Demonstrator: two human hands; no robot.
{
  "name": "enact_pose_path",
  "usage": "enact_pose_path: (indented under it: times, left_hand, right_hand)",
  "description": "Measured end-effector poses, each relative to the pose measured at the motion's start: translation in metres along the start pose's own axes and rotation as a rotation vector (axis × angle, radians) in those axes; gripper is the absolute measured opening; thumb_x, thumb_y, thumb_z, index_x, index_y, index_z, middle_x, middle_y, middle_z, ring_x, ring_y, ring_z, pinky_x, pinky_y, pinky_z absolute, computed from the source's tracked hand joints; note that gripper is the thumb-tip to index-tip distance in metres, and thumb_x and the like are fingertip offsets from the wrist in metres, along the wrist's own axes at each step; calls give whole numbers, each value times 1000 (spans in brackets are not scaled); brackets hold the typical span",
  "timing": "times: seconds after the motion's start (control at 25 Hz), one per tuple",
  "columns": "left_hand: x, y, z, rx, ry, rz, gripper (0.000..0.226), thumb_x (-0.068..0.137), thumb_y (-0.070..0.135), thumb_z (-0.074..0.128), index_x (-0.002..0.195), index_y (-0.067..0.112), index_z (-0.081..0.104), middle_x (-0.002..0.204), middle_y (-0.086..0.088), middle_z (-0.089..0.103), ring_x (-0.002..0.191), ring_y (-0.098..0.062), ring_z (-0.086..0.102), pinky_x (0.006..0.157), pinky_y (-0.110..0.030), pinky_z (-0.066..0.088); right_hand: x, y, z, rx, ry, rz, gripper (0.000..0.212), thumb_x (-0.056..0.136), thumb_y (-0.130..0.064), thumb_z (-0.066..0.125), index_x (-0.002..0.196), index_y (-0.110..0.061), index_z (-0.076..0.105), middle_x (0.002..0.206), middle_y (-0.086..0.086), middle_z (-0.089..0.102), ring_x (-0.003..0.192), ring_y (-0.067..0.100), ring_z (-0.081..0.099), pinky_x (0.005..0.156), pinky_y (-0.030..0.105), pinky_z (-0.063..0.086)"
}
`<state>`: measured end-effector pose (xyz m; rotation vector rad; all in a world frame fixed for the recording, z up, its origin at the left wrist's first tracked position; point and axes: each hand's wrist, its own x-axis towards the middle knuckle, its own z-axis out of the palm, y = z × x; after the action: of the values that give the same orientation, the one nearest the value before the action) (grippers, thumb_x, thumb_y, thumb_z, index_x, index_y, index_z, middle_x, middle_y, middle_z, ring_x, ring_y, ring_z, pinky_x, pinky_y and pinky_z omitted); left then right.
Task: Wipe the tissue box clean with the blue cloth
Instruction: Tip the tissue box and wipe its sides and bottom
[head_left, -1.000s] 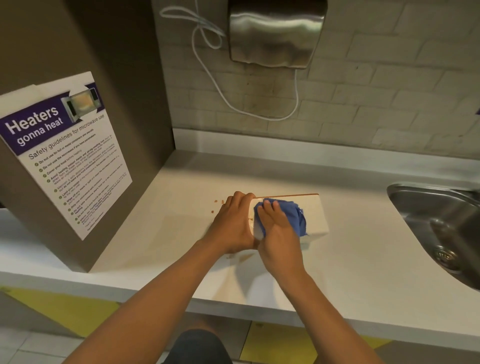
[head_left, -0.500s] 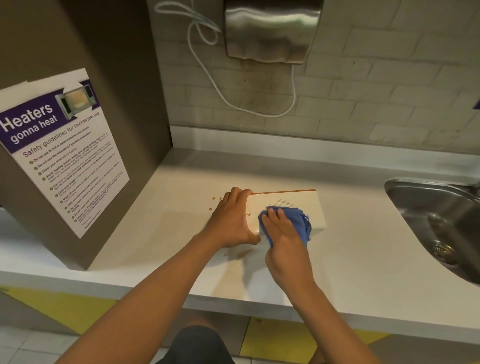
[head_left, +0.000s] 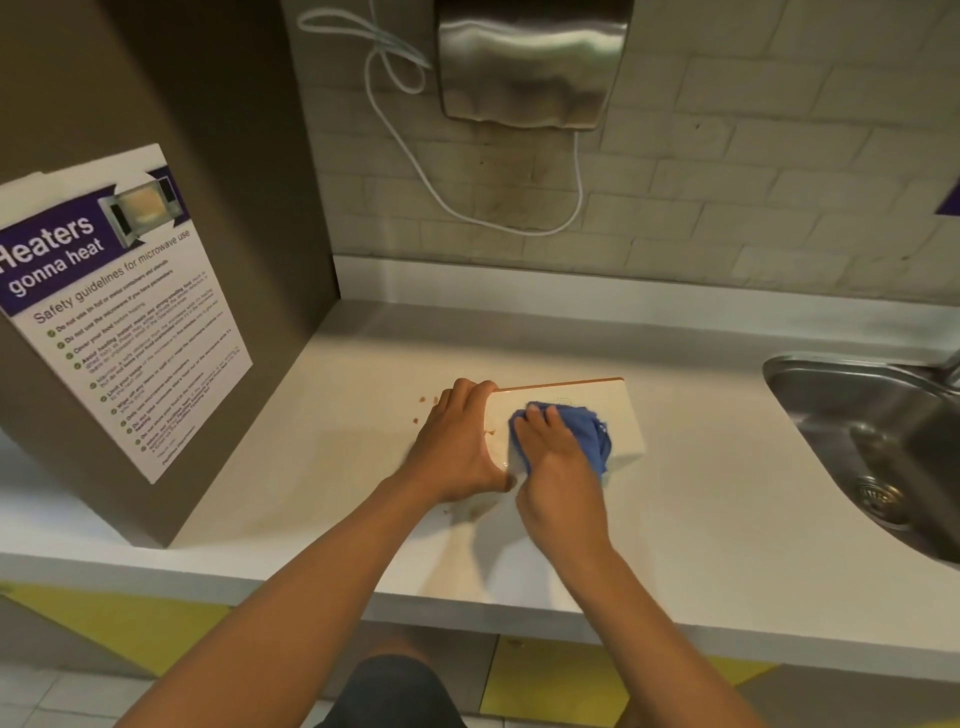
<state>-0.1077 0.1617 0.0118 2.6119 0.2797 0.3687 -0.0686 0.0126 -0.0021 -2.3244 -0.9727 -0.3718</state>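
Note:
A white tissue box (head_left: 621, 415) with a thin brown back edge lies flat on the pale counter (head_left: 701, 519). My left hand (head_left: 457, 441) grips the box's left end, fingers curled over its far corner. My right hand (head_left: 558, 467) presses a bunched blue cloth (head_left: 587, 431) onto the top of the box, fingers laid over the cloth. Small brown crumbs (head_left: 423, 408) lie on the counter just left of the box, and a few specks sit on the box beside my left thumb.
A steel sink (head_left: 872, 441) is set into the counter at the right. A brown cabinet side with a microwave safety poster (head_left: 114, 312) stands at the left. A steel dispenser (head_left: 530, 62) and a white cable hang on the tiled wall behind.
My right hand with the cloth has slid across the box top, towards me and then back to the left part. My left hand keeps its hold on the box's left end.

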Motion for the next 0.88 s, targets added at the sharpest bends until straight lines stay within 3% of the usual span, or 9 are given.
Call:
enact_pose_path:
  times: [0.12, 0.2, 0.36, 0.48, 0.64, 0.88]
  left_hand:
    - [-2, 0, 0, -9, 0, 18, 103, 55, 48, 89, 141, 28, 34, 130, 8, 35, 113, -14, 38, 87, -27, 41]
    - [-4, 1, -1, 4, 10, 35, 104, 54, 46, 90, 139, 27, 35, 127, 8, 35, 108, -10, 35, 84, -24, 37]
    - [-7, 2, 2, 1, 31, 21, 105, 53, 45, 91, 140, 26, 35, 126, 9, 33, 108, -10, 33, 85, -24, 33]
    - [-5, 2, 3, -7, 34, 4, 106, 54, 46, 90, 141, 25, 35, 128, 8, 34, 113, -15, 37, 88, -25, 35]
    - [-6, 1, 2, -21, 21, 25, 106, 55, 46, 91, 143, 26, 34, 130, 7, 35, 110, -11, 34, 88, -24, 35]
    - [-11, 1, 5, -3, 62, 37, 104, 52, 44, 90, 141, 26, 38, 124, 8, 34, 111, -15, 35, 88, -26, 33]
  right_hand:
    - [-23, 3, -6, -29, 53, -81, 50, 68, 10, 51, 117, 3, 64, 121, 16, 64, 116, 33, 58, 106, 43, 39]
    - [-21, 18, -17, -1, 94, -35, 50, 70, 17, 59, 118, 2, 63, 121, 16, 64, 116, 34, 58, 105, 40, 38]
    - [10, 30, -15, -4, 72, 120, 44, 81, 7, 60, 124, 0, 60, 129, 16, 59, 124, 35, 52, 103, 49, 43]
    - [4, 9, 1, 67, 16, 58, 48, 77, 2, 48, 124, 3, 59, 129, 18, 58, 125, 37, 50, 103, 53, 41]
    - [-28, 9, -14, -39, 36, -30, 55, 65, 16, 63, 119, 1, 63, 123, 14, 63, 119, 33, 56, 107, 41, 37]
    - [-7, 54, -42, -98, 60, 178, 56, 75, 16, 56, 126, -7, 59, 130, 9, 57, 125, 30, 49, 93, 48, 50]
